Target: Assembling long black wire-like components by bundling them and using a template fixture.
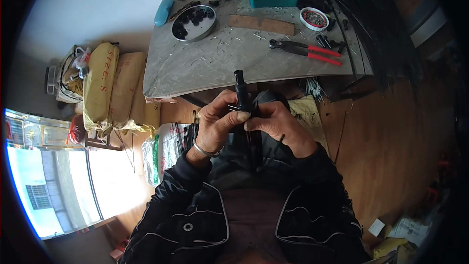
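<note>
Just in front of the table edge, both hands meet around a black tubular part with a stepped, narrower top, held upright. My left hand, with a metal bangle at the wrist, wraps its fingers and thumb around the part's lower section. Several thin pin-like pieces stick out beside the left fingers. My right hand pinches the same part from the other side, its thumb close to the left thumb. Below the hands, dark rods run down toward my lap, hard to make out against the dark clothing. Exactly what the fingertips press on is hidden.
On the grey table are red-handled pliers, a round tray of black parts, a wooden strip, a teal box and a white dish. Long black rods overhang at right. Yellow sacks stand left.
</note>
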Demonstrator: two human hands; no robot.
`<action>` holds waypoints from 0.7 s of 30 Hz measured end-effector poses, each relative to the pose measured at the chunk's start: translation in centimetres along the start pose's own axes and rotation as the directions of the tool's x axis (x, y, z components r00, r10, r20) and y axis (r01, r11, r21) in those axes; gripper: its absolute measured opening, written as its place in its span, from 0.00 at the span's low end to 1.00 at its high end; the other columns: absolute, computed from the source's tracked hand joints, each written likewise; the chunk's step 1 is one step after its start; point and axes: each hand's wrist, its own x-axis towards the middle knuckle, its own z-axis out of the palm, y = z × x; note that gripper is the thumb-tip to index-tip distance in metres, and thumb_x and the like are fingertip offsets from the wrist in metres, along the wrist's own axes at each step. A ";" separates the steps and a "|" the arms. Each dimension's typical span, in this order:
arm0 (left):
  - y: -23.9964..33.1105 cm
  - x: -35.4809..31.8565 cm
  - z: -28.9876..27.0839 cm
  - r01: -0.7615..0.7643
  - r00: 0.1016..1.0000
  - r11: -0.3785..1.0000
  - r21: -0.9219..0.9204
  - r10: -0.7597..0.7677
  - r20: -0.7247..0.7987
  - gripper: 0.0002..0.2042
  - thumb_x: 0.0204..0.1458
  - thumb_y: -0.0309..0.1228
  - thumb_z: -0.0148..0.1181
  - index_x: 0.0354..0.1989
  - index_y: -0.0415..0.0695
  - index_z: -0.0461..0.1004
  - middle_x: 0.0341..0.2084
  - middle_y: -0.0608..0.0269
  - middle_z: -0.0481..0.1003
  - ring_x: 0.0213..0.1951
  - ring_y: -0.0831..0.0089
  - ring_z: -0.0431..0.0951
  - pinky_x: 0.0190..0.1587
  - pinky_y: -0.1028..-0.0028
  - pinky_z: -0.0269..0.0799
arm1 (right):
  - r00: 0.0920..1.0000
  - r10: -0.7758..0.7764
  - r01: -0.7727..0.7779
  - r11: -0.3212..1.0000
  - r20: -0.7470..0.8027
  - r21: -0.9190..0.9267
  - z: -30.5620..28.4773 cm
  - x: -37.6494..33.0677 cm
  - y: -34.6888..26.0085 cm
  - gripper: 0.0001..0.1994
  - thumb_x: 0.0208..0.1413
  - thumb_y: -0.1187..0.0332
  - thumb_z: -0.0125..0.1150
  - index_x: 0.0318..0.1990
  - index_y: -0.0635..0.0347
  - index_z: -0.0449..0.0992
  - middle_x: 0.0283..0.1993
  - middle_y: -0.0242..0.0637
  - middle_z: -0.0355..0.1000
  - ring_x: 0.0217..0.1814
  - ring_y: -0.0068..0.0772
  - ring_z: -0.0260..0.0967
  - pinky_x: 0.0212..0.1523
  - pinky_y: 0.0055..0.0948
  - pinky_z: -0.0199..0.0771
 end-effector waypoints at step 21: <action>1.0 3.0 -2.5 -0.009 0.907 0.992 0.128 -0.046 0.419 0.19 0.53 0.37 0.61 0.52 0.41 0.72 0.52 0.58 0.66 0.52 0.65 0.69 0.54 0.67 0.66 | 0.983 -0.155 0.183 0.823 -0.098 0.537 3.0 -0.8 0.4 0.14 0.52 0.72 0.64 0.46 0.63 0.74 0.34 0.32 0.73 0.32 0.22 0.72 0.33 0.23 0.75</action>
